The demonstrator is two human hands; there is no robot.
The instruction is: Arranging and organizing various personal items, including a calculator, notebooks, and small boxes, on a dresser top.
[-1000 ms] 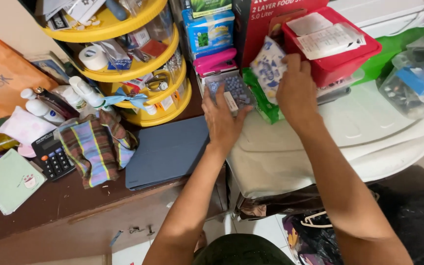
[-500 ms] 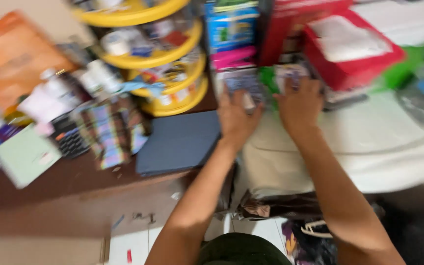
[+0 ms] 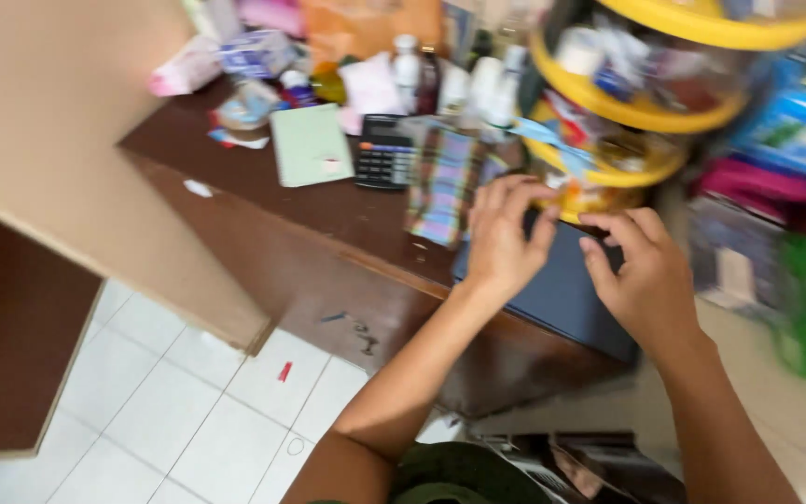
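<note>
Head view, blurred. Both hands over a flat blue-grey folder lying on the brown bench. Left hand: fingers curled down at the folder's far edge, grip narrow, nothing visibly held; contact with the folder likely but the blur hides it. Right hand: fingers bent, tips pointing toward the left hand, grip half closed, cannot tell if it pinches anything. Folder sits directly under both grips and runs toward the bench's near edge. Just left of the left grip: plaid cloth. Further left: black calculator, then pale green notebook. Just beyond both grips: yellow tiered organiser, packed with small items.
</note>
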